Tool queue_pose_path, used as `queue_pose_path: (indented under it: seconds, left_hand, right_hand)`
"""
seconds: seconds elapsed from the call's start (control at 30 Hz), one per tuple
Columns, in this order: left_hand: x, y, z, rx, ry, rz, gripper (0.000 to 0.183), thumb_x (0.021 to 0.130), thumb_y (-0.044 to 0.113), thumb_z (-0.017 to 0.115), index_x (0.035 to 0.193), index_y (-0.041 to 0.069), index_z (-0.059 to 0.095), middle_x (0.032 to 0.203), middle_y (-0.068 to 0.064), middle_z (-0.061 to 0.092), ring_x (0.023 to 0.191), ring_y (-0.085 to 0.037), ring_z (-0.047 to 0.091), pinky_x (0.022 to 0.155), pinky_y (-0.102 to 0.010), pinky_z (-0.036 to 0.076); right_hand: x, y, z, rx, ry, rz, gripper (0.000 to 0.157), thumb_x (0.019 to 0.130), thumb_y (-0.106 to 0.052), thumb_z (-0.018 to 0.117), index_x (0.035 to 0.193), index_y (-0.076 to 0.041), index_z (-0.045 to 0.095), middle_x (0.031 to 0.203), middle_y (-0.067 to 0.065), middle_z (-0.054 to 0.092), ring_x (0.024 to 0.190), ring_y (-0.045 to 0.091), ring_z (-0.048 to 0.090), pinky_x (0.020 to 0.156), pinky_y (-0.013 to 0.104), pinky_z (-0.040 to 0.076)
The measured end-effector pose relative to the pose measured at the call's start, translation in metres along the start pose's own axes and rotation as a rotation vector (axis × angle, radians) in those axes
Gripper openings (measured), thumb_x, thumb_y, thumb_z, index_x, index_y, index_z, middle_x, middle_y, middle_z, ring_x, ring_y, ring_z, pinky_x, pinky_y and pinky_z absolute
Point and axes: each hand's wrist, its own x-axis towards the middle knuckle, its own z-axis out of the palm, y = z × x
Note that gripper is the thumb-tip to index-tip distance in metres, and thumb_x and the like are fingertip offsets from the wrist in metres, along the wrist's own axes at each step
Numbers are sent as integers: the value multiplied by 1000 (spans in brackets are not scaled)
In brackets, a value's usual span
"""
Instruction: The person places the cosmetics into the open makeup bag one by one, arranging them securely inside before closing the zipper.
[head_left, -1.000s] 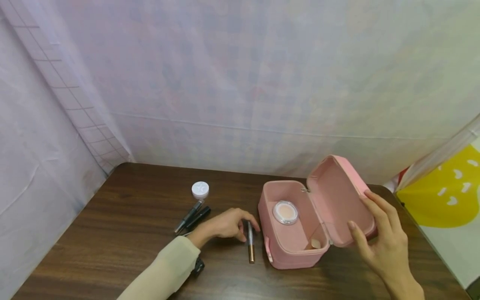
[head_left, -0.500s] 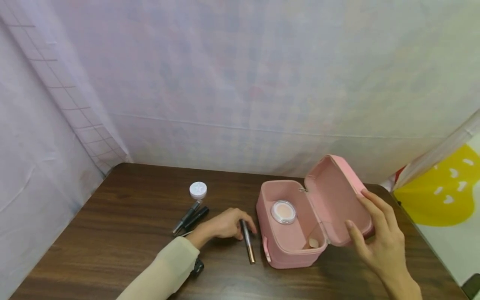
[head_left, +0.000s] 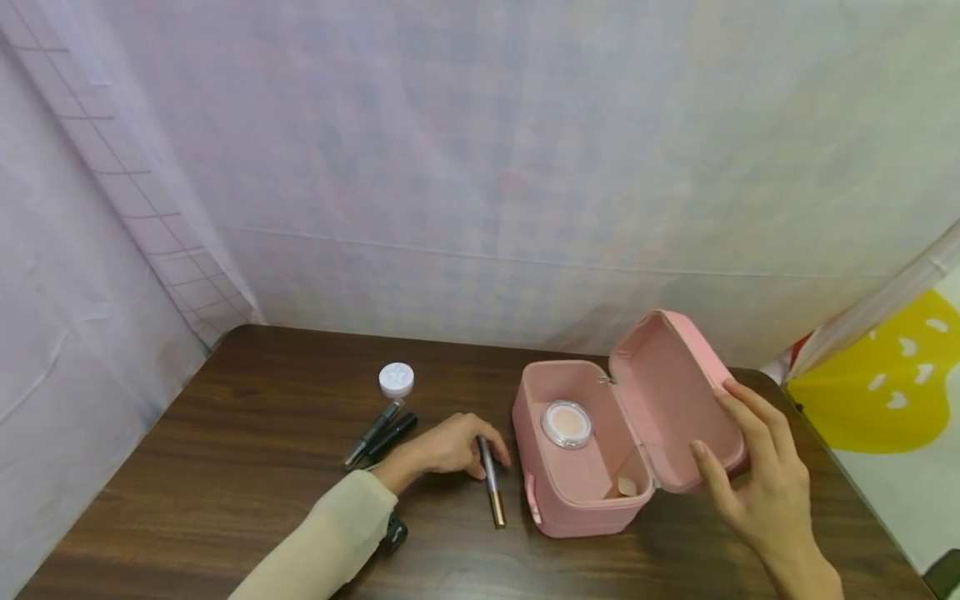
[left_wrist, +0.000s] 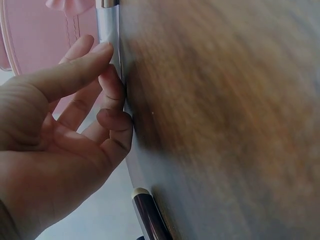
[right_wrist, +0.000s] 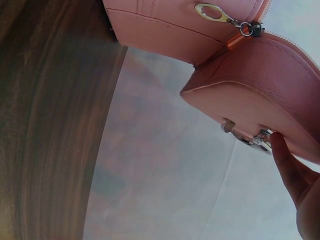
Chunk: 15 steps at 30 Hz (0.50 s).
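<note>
On the dark table an open pink makeup case (head_left: 577,518) stands with its lid (head_left: 675,408) leaning back to the right. My left hand (head_left: 448,446) pinches the upper end of a slim silver cosmetic tube (head_left: 489,475) with a gold end, just left of the case. In the left wrist view, thumb and curled fingers meet at the tube (left_wrist: 106,25) close to the tabletop. My right hand (head_left: 772,467) holds the lid's outer edge, fingers behind and thumb in front. A finger touches the metal handle fitting (right_wrist: 262,140) in the right wrist view. Inside the case lies a round compact (head_left: 567,424).
A small white round jar (head_left: 396,379) sits at the back left. Dark cosmetic tubes (head_left: 375,433) lie behind my left wrist. A small beige thing (head_left: 626,486) rests in the case's near corner. A pale curtain (head_left: 480,167) hangs behind the table (head_left: 187,500).
The silver tube has tilted, its upper end swinging left with my left hand's fingers. My right hand stays on the lid, which keeps its angle.
</note>
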Motion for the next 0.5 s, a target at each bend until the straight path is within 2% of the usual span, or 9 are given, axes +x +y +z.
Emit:
queue_pose_path:
  seconds: [0.33, 0.5]
  left_hand:
    - [1, -3, -2, -48, -20, -22, 35, 64, -9, 81, 90, 14, 76, 76, -4, 65, 54, -3, 49, 48, -19, 40]
    - [2, -7, -2, -48, -31, -16, 34, 64, -9, 81, 90, 14, 76, 79, -1, 66, 57, -4, 51, 50, -19, 42]
  right_hand:
    - [2, -2, 1, 8, 11, -10, 61, 88, -47, 61, 115, 8, 61, 119, 27, 57, 112, 24, 55, 96, 15, 36]
    - [2, -2, 1, 3, 8, -10, 61, 89, -47, 61, 115, 8, 61, 119, 27, 57, 112, 24, 55, 96, 15, 35]
